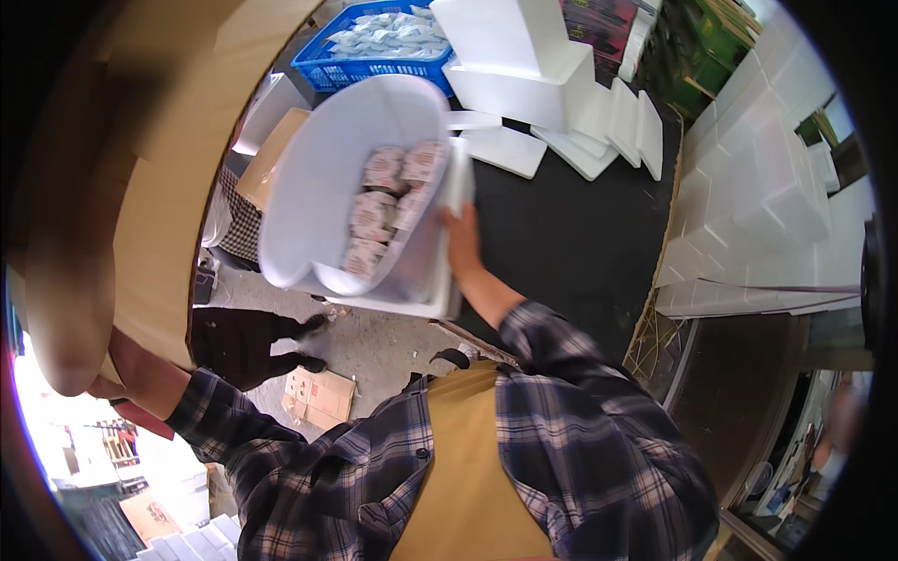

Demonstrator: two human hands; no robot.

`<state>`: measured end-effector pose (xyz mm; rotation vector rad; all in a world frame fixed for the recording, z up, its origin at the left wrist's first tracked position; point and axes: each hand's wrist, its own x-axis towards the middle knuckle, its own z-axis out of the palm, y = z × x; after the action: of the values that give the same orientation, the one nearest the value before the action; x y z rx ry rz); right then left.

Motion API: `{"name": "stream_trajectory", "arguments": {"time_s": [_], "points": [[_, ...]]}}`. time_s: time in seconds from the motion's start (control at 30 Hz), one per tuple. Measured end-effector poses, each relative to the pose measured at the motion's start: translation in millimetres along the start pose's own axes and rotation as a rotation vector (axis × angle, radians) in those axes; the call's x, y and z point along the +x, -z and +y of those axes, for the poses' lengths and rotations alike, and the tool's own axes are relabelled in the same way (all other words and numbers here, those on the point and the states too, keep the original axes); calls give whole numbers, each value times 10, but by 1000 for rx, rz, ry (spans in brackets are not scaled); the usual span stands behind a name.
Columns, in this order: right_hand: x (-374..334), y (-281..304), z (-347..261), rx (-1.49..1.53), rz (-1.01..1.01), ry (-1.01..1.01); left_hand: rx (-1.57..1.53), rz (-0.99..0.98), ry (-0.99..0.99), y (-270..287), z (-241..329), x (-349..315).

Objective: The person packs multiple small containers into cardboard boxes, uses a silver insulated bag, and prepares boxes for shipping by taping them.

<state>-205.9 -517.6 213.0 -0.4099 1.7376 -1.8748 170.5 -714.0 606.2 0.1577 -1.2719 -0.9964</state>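
Note:
A white foam box [440, 297] at the table's left edge holds a translucent white plastic liner or tub [313, 178]; I cannot tell which. Inside it lie several small printed packets [374, 215], white with reddish marks. My right hand [462, 245] grips the box's right side, its fingertips blurred and partly hidden. A big brown cardboard box [168, 215] looms close on the left, blurred. My left hand [126, 365] is closed at its lower edge, most of its fingers behind the cardboard.
A blue basket [374, 67] of pale packets stands at the back. White foam boxes [524, 79] and lids [585, 150] lie on the black table [561, 243]. Foam boxes are stacked at right [758, 206]. A dark-clothed person [248, 341] and flattened cardboard [320, 397] show below left.

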Motion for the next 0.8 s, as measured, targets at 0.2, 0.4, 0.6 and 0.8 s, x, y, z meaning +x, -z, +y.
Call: {"name": "stream_trajectory", "arguments": {"time_s": [0.2,0.4,0.6,0.8], "points": [[-168,-104,-33,270,-159,-39,-81,-113,180,-1182,-271,-645],[-1338,1959,-667,419,325,61,-247,-304,677,-2630,-524,-1865],[-1998,3296,-1112,45,730,384,-375,-538,1211,-3390,-922,-2506],[-2616,2843,-1995,-782,513,996,-471,-1218,1264,-4077,-1204,-3321]]}}
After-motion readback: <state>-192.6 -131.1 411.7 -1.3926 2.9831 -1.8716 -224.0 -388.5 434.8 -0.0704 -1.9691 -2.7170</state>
